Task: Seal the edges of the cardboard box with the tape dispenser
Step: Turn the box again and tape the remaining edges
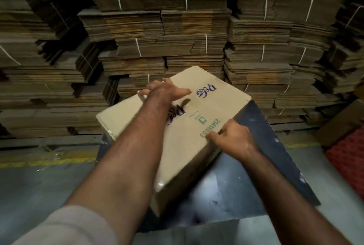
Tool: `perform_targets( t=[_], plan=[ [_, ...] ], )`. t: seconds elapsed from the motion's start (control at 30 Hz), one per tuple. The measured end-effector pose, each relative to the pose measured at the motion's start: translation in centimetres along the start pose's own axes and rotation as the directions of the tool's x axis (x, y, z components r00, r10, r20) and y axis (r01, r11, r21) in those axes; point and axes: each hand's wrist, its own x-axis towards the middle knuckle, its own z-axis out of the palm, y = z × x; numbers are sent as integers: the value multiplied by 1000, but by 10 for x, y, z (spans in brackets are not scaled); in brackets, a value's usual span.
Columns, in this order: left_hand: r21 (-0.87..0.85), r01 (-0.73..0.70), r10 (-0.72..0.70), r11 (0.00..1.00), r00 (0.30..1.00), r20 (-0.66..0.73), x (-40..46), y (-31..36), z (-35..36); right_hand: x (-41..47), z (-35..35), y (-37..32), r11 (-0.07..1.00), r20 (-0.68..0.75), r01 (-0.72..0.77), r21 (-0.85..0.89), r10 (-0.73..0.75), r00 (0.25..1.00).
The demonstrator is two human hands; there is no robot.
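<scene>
A closed tan cardboard box (216, 104) with blue logos and green printing sits turned at an angle on a dark blue table (279, 158). Clear tape runs along its top centre seam. My left hand (164, 90) reaches across the top to the far left edge, fingers spread and curling over that edge. My right hand (233, 137) grips the near right edge, thumb on top by the green number and fingers down the side. No tape dispenser is in view.
Tall stacks of flattened, string-tied cardboard (177, 33) wall off the whole background just behind the box. A red mesh object (348, 162) lies at the right. Grey floor with a worn yellow line (49, 161) lies to the left.
</scene>
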Motion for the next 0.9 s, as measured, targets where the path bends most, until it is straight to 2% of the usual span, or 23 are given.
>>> perform_targets(
  t=[0.1,0.17,0.23,0.3,0.4,0.53,0.6,0.67,0.77,0.83,0.9],
  plan=[
    [56,-136,135,989,991,18,17,-5,9,-4,-10,-10,994,13,38,-107,-37,999],
    [-2,-251,251,968,968,-24,12,-9,14,9,-26,-16,989,-77,7,-148,-19,997],
    [-57,-361,357,931,932,-65,-12,-13,20,34,-43,-25,994,-200,14,-111,-36,979],
    [-19,-438,436,899,898,-53,-49,-19,35,66,-52,-40,989,-258,131,-65,-144,955],
    [114,-444,455,889,885,-102,-95,-23,59,121,-41,-85,934,-206,349,-74,-356,911],
    [251,-317,362,915,918,-161,-106,-19,55,168,-3,-140,788,51,600,-139,-599,799],
    [314,-263,317,913,939,-137,-106,-22,45,183,14,-152,738,155,652,-172,-633,758],
    [287,-158,210,945,965,-159,-108,-36,37,198,24,-158,678,267,688,-258,-635,725],
    [266,64,24,962,948,-317,-117,-63,38,215,33,-168,622,320,696,-358,-619,718],
    [54,199,-148,979,863,-484,-128,-70,52,220,36,-175,622,291,684,-383,-621,728],
    [-329,219,-361,919,802,-476,-135,-65,73,225,37,-179,646,275,669,-367,-612,742]
  ],
)
